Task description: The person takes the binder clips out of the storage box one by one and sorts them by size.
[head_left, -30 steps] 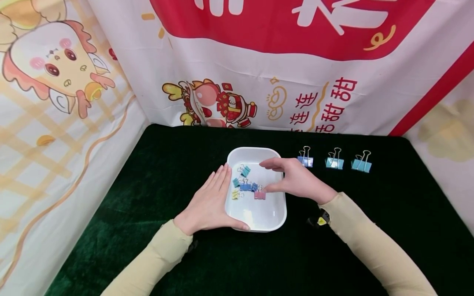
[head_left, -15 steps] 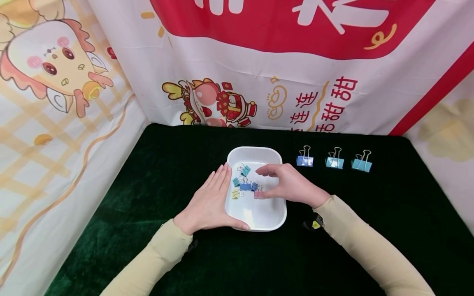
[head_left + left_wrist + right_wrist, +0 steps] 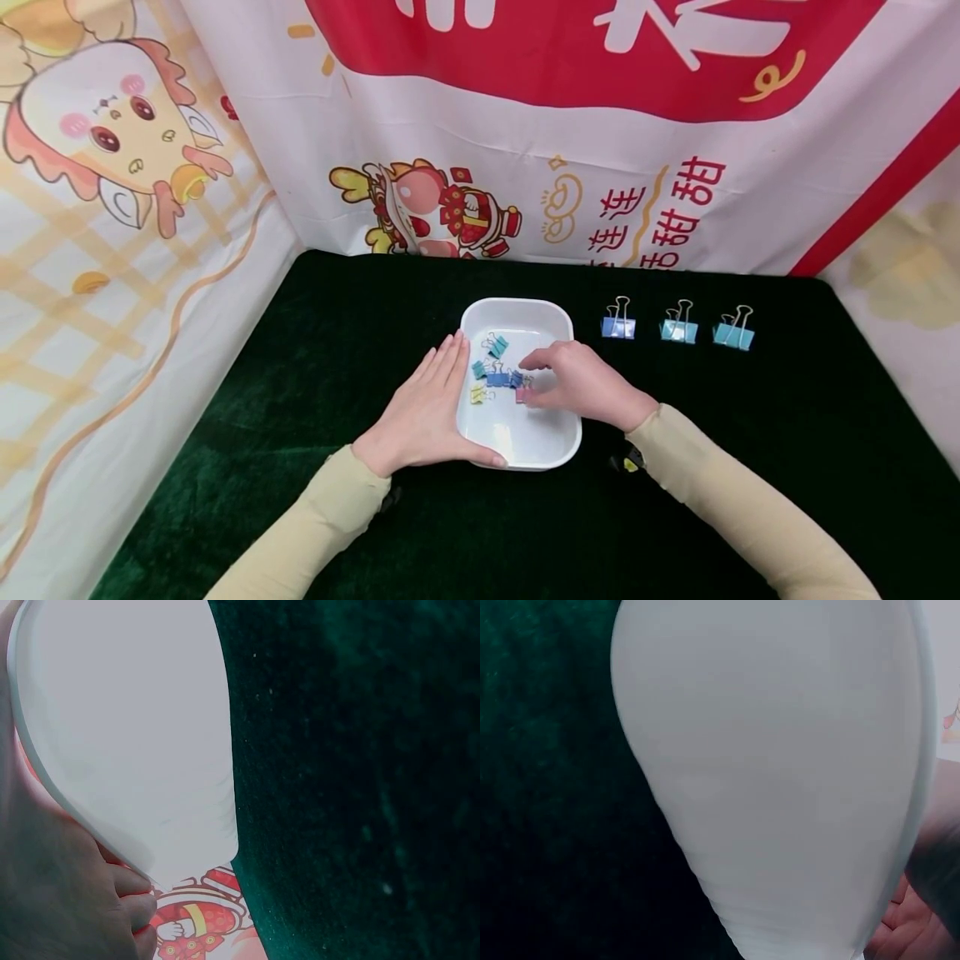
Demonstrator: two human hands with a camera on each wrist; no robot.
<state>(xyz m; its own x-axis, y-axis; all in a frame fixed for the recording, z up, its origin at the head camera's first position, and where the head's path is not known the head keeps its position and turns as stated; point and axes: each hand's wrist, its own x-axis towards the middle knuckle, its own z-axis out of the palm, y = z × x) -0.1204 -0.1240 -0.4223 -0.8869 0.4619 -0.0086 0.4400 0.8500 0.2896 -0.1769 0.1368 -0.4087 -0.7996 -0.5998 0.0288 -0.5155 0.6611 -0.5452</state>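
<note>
Down in the head view, a white tray (image 3: 517,437) sits on a dark green cloth (image 3: 360,292), holding six small binder clips. The left hand (image 3: 427,408) lies along the tray's left rim, its fingers straight and together, its thumb stretched wide along the near edge; it braces the tray without curling round it. The right hand (image 3: 588,379) reaches in over the opposite rim. Its thumb touches the pink clip (image 3: 521,395), while the forefinger stands a little apart beyond it, so the grip is fairly narrow yet unclosed. Just beyond the pink clip are a small blue clip (image 3: 516,379) and a wider blue clip (image 3: 497,379) close beside each other; one teal clip (image 3: 479,368) lies near the left wall, another teal clip (image 3: 498,347) farther back, and a yellow clip (image 3: 477,394) nearer the person. To the right of the tray, three larger clips stand in a row: one blue-violet (image 3: 618,327) and two turquoise (image 3: 678,332).

From the left wrist, the tray's pale outer wall fills much of the view, with the left hand against its rim and a printed backdrop at the bottom.

From the right wrist, the tray wall hides most of a hand at lower right; its grip cannot be told there.
</note>
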